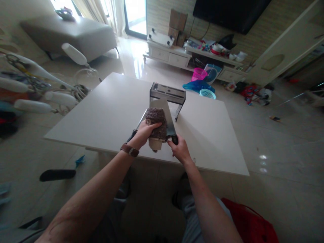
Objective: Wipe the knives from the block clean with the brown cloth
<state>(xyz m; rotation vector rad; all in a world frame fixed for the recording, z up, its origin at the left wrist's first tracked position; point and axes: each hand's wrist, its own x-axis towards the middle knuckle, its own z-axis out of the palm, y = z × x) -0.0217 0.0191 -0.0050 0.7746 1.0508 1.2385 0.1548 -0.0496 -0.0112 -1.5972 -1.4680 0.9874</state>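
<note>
My left hand (pixel 145 133) is closed around a folded brown fuzzy cloth (pixel 157 116) with a paler part at its lower end. The cloth lies against the broad blade of a kitchen knife (pixel 170 123). At the knife's black handle, my right hand (pixel 180 148) has its fingers wrapped round the grip. Just beyond the blade, a dark-framed metal rack (pixel 168 91) stands on the white table (pixel 113 108). Beside my left wrist is a black handle (pixel 132 135) with a strip of metal leading from it, partly hidden by the hand and cloth.
White-padded chair parts (pixel 60 98) stand off the table's left edge. Past its far edge are a blue bag (pixel 196 86), a pale blue basket (pixel 207 94) and a pink basket (pixel 198 74). A red bag (pixel 249 221) lies on the floor by my right leg.
</note>
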